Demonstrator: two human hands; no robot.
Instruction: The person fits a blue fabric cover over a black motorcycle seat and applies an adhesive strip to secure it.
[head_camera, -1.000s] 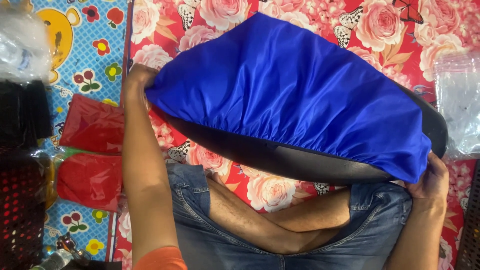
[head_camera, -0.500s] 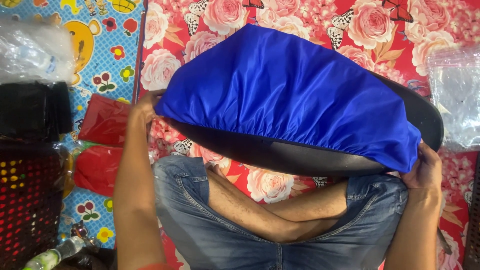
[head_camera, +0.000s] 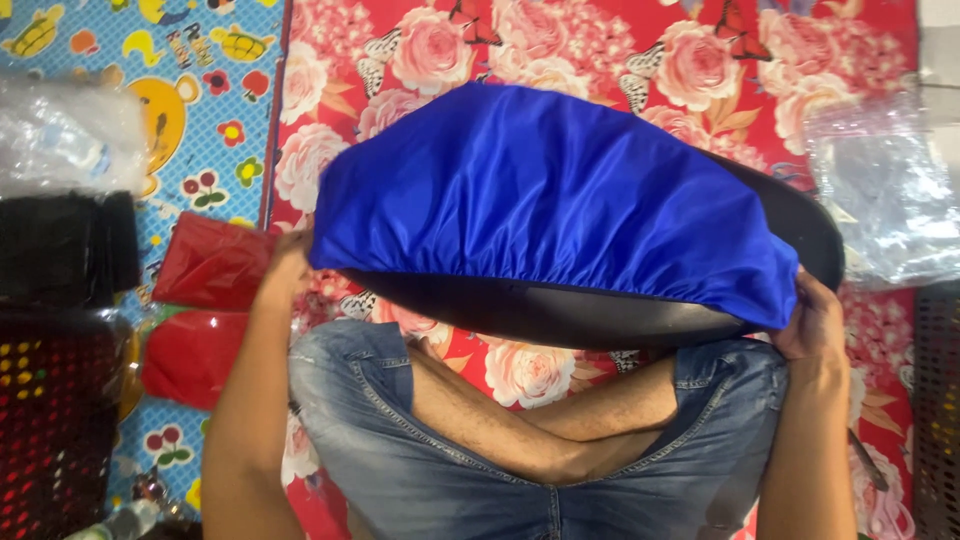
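Between the two hands, across the lap of a person sitting cross-legged on the floor, lies a long black seat form (head_camera: 600, 315) with a blue elastic-edged cover (head_camera: 540, 190) stretched over most of it. The left hand (head_camera: 285, 265) grips the cover's gathered hem at the left end, fingers curled under the edge and mostly hidden by the cloth. The right hand (head_camera: 815, 320) closes on the hem at the right end, where a strip of the black form shows bare beyond the blue. Held at both ends like this, the cover is kept taut along the form, and the form is braced against the denim-clad knees (head_camera: 540, 470). Both forearms run straight up from the bottom of the frame, elbows outside the knees, wrists bent inward. Left of the left hand lie folded red covers (head_camera: 210, 265); beyond the right hand, a clear plastic bag (head_camera: 880, 190) rests on the rose-patterned mat (head_camera: 420, 60).
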